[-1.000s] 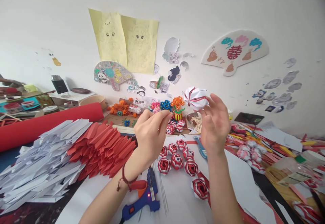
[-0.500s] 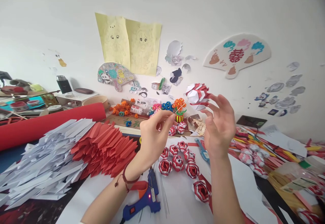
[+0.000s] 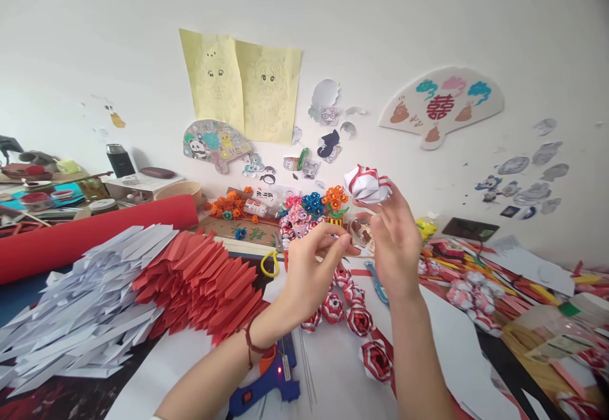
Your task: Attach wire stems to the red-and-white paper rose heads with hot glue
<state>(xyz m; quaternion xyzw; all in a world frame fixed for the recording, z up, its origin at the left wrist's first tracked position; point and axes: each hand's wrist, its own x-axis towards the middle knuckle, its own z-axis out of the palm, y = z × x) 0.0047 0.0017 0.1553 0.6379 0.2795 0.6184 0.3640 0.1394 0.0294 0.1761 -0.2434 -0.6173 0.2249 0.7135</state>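
Observation:
My right hand (image 3: 397, 242) is raised, fingers curled round a red-and-white folded paper flower (image 3: 366, 185), its white underside partly turned to me. Just left and a little lower, my left hand (image 3: 316, 261) has thumb and forefinger pinched together; whatever thin thing lies between them is too small to make out. Below the hands, several red-and-white paper flowers (image 3: 360, 320) rest on white paper. A blue glue gun (image 3: 266, 385) with a lit red light lies under my left forearm, beside several thin wires (image 3: 308, 369).
White folded paper strips (image 3: 80, 306) and red ones (image 3: 200, 287) are heaped at left, before a red roll (image 3: 95, 236). Yellow-handled scissors (image 3: 269, 264) lie behind my left hand. Small bright flowers (image 3: 297, 210) stand by the wall. Paper scraps (image 3: 518, 268) clutter the right.
My left hand has moved right and slightly down, closer to my right hand. The right hand has shifted a little left and tipped the flower, showing more of its white side.

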